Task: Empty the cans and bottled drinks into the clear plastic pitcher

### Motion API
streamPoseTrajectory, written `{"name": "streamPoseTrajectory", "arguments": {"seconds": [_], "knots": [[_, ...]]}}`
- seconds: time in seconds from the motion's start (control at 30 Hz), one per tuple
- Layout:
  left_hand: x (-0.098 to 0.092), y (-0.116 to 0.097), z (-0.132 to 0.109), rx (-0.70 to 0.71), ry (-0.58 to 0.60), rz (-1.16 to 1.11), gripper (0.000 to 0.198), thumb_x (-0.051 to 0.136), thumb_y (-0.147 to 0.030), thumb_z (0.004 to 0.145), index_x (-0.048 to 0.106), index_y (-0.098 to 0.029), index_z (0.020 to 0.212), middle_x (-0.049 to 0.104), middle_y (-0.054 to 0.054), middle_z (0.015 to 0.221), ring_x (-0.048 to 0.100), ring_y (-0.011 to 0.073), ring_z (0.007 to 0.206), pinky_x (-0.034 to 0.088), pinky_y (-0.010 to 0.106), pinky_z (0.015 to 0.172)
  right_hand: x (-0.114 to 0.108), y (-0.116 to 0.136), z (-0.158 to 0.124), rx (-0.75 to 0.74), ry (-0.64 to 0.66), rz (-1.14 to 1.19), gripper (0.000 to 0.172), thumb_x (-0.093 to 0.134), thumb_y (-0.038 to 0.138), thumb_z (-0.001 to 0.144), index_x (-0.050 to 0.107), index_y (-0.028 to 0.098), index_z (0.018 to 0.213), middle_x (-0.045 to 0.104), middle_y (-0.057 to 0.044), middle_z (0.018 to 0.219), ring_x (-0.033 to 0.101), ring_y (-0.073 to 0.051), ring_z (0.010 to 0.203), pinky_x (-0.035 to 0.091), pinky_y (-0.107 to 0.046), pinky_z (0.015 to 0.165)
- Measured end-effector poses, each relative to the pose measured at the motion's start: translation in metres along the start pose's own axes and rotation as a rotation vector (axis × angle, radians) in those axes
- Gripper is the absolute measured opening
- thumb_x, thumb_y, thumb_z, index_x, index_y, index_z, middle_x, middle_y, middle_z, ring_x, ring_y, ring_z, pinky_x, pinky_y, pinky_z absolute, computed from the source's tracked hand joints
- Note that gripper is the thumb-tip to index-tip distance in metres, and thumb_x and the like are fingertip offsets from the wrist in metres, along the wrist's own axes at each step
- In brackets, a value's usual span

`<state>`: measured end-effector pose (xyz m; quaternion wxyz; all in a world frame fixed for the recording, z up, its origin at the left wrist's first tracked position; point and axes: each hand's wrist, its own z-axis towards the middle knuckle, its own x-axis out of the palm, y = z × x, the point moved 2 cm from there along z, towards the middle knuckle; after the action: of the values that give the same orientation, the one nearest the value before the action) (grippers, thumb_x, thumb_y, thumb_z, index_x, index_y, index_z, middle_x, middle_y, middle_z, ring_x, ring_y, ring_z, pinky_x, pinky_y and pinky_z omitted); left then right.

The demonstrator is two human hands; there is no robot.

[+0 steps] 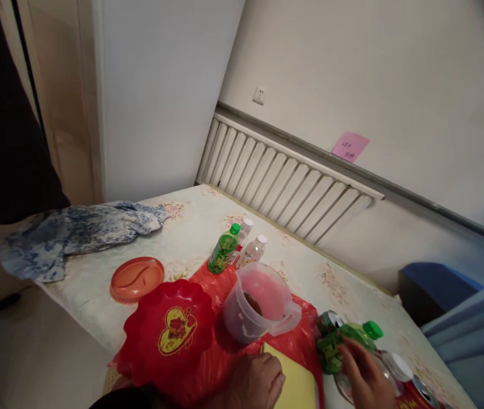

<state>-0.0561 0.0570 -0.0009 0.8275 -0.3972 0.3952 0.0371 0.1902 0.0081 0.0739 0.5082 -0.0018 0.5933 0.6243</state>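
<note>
My right hand (367, 375) is closed around the side of a green drink bottle (360, 335) with a green cap, which leans among cans and bottles at the lower right. My left hand (257, 383) rests in a loose fist at the left edge of a flat yellow item (293, 378); its fingertips are hidden, so what they hold, if anything, does not show. Just beyond it stands a translucent measuring jug (236, 315) with something dark inside. To the left lies a red scalloped plate (144, 335) with a yellow heart print. A red plastic bag (205, 369) spreads beneath these things.
Behind the jug stand a green bottle (224, 250) and two clear bottles with white caps. An orange divided dish (137, 278) and a blue patterned cloth (109, 230) lie on the flowered tablecloth (191, 207). A radiator (276, 176) lines the wall.
</note>
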Motion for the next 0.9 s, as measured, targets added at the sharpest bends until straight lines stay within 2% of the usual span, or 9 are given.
{"name": "streamPoseTrajectory", "arguments": {"seconds": [0.07, 0.13, 0.23, 0.3, 0.4, 0.53, 0.63, 0.73, 0.9], "knots": [[0.007, 0.003, 0.002, 0.008, 0.043, -0.012, 0.008, 0.053, -0.022, 0.091, 0.058, -0.020, 0.086, 0.069, 0.004, 0.088, 0.063, 0.0168, 0.077, 0.042, 0.027, 0.067, 0.014, 0.053, 0.036, -0.170, 0.036, -0.007, 0.048, 0.060, 0.058, 0.069, 0.070, 0.019, 0.095, 0.075, -0.012, 0.093, 0.071, -0.029, 0.083, 0.058, -0.038, 0.072], [0.013, 0.006, 0.003, -0.006, 0.083, -0.041, 0.005, 0.056, -0.023, 0.089, 0.059, -0.021, 0.086, 0.070, 0.004, 0.088, 0.064, 0.0163, 0.077, 0.042, 0.026, 0.065, 0.038, 0.101, 0.069, -0.325, 0.151, -0.004, 0.045, 0.056, 0.053, 0.075, 0.068, 0.016, 0.096, 0.074, -0.010, 0.081, 0.069, -0.023, 0.066, 0.057, -0.035, 0.063], [0.018, 0.009, 0.003, -0.040, 0.116, -0.096, 0.004, 0.059, -0.024, 0.088, 0.062, -0.021, 0.087, 0.071, 0.003, 0.089, 0.065, 0.0157, 0.077, 0.042, 0.025, 0.064, 0.084, 0.153, 0.108, -0.568, 0.269, -0.109, 0.037, 0.048, 0.040, 0.083, 0.066, 0.013, 0.102, 0.073, -0.008, 0.081, 0.066, -0.017, 0.059, 0.056, -0.031, 0.059], [0.018, 0.010, 0.003, -0.063, 0.115, -0.123, 0.003, 0.060, -0.023, 0.087, 0.063, -0.022, 0.087, 0.071, 0.002, 0.089, 0.065, 0.0152, 0.076, 0.043, 0.024, 0.063, 0.115, 0.175, 0.126, -0.639, 0.303, -0.149, 0.036, 0.054, 0.032, 0.081, 0.065, 0.014, 0.110, 0.073, -0.008, 0.090, 0.066, -0.016, 0.065, 0.056, -0.031, 0.066], [0.014, 0.012, 0.004, -0.077, 0.091, -0.164, 0.005, 0.060, -0.022, 0.086, 0.065, -0.022, 0.088, 0.071, 0.002, 0.090, 0.065, 0.0150, 0.078, 0.046, 0.023, 0.065, 0.152, 0.198, 0.141, -0.759, 0.359, -0.233, 0.053, 0.064, 0.023, 0.077, 0.057, 0.017, 0.129, 0.066, -0.012, 0.120, 0.067, -0.016, 0.080, 0.053, -0.034, 0.079], [0.007, 0.012, 0.006, -0.073, 0.133, -0.232, 0.007, 0.060, -0.021, 0.085, 0.066, -0.022, 0.088, 0.073, 0.002, 0.091, 0.066, 0.0159, 0.080, 0.047, 0.023, 0.067, 0.183, 0.217, 0.143, -0.874, 0.434, -0.361, 0.060, 0.071, 0.020, 0.076, 0.055, 0.022, 0.133, 0.057, -0.011, 0.134, 0.061, -0.021, 0.107, 0.046, -0.035, 0.094], [0.002, 0.009, 0.006, -0.079, 0.127, -0.260, 0.008, 0.058, -0.023, 0.086, 0.066, -0.023, 0.088, 0.073, 0.000, 0.091, 0.066, 0.0156, 0.080, 0.046, 0.023, 0.066, 0.194, 0.220, 0.139, -0.899, 0.492, -0.457, 0.046, 0.073, 0.015, 0.074, 0.066, 0.022, 0.119, 0.064, -0.008, 0.119, 0.063, -0.019, 0.098, 0.046, -0.030, 0.088], [-0.003, 0.004, 0.005, -0.064, 0.127, -0.257, 0.007, 0.058, -0.023, 0.086, 0.065, -0.023, 0.087, 0.072, 0.000, 0.090, 0.065, 0.0154, 0.079, 0.045, 0.024, 0.067, 0.190, 0.215, 0.133, -0.893, 0.501, -0.530, 0.033, 0.072, 0.012, 0.075, 0.071, 0.021, 0.107, 0.067, -0.006, 0.101, 0.064, -0.017, 0.083, 0.045, -0.026, 0.079], [-0.016, -0.007, -0.001, -0.060, 0.103, -0.269, 0.010, 0.053, -0.024, 0.089, 0.062, -0.021, 0.085, 0.069, 0.001, 0.087, 0.062, 0.0149, 0.079, 0.043, 0.024, 0.070, 0.142, 0.198, 0.131, -0.844, 0.417, -0.586, 0.027, 0.068, 0.017, 0.080, 0.070, 0.018, 0.108, 0.065, -0.007, 0.094, 0.061, -0.016, 0.079, 0.044, -0.026, 0.077]]}}
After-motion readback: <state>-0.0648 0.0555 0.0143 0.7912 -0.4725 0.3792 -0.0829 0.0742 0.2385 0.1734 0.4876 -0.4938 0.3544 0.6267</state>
